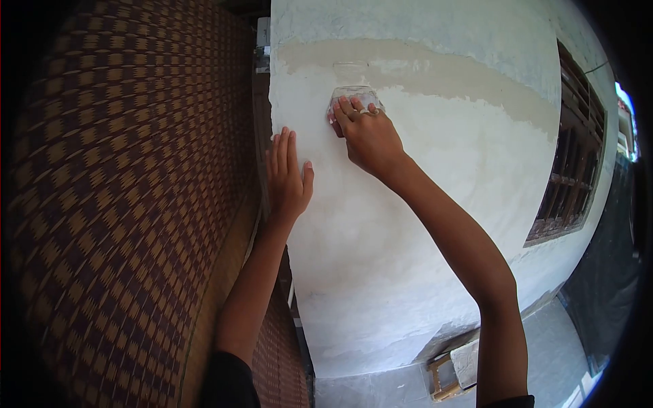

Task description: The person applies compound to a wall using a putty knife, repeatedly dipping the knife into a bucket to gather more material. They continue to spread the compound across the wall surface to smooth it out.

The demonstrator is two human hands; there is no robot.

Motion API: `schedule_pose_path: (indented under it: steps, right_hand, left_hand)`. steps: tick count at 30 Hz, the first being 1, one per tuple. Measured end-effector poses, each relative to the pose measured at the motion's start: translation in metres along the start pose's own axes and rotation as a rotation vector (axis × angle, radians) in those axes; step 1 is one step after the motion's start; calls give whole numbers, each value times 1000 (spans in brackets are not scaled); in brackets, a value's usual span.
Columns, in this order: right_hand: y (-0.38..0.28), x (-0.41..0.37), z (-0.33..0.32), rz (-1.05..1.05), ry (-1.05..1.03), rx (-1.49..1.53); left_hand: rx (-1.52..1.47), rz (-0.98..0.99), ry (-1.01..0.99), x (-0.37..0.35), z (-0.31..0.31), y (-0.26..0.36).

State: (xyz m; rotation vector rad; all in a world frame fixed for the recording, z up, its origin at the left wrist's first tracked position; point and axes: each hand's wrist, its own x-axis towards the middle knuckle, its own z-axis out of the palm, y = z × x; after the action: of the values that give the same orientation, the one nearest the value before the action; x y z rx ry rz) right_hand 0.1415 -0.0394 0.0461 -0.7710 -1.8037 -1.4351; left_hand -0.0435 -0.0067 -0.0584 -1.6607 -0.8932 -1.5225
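My right hand (pixel 373 139) grips a putty scraper (pixel 338 121) smeared with white, its fingers spread over the flat blade. The blade's upper edge lies against the white wall (pixel 381 251), just under a band of grey-beige filler (pixel 469 71). Lower and to the left, my left hand (pixel 287 173) rests with straight fingers against the wall's left edge, holding nothing. The scraper's handle is mostly hidden by my right hand.
A brown and tan woven panel (pixel 129 177) rises close along the left side. To the right is a barred wooden window (pixel 568 163). A small wooden stool (pixel 445 376) stands on the grey tiled floor (pixel 374 387), near a dark sheet (pixel 605 251).
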Motion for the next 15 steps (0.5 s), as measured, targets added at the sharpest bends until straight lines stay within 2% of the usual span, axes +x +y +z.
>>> schedule_pose_path:
  steps: [2, 4, 5, 7, 8, 10, 11, 13, 15]
  right_hand:
    - [5, 1, -15, 5, 43, 53]
    - [15, 1, -32, 35, 145, 400]
    - [17, 3, -39, 30, 146, 395]
    - [20, 6, -51, 256, 172, 551]
    - [24, 8, -57, 254, 172, 550]
    - [36, 15, -64, 554, 321, 827]
    - [42, 17, -61, 554, 320, 828]
    - [54, 21, -52, 566, 513, 896]
    - [65, 22, -33, 579, 484, 872]
  left_hand:
    - [65, -27, -17, 6, -6, 4]
    - [26, -35, -17, 10, -11, 7]
    - [23, -36, -11, 15, -11, 8]
    - [-9, -17, 41, 26, -10, 6]
    - [-9, -18, 43, 29, -9, 5]
    - [-17, 24, 19, 32, -5, 5]
    - [-16, 23, 18, 30, -2, 5]
    - [152, 24, 1, 27, 2, 6]
    - [155, 22, 8, 26, 4, 5]
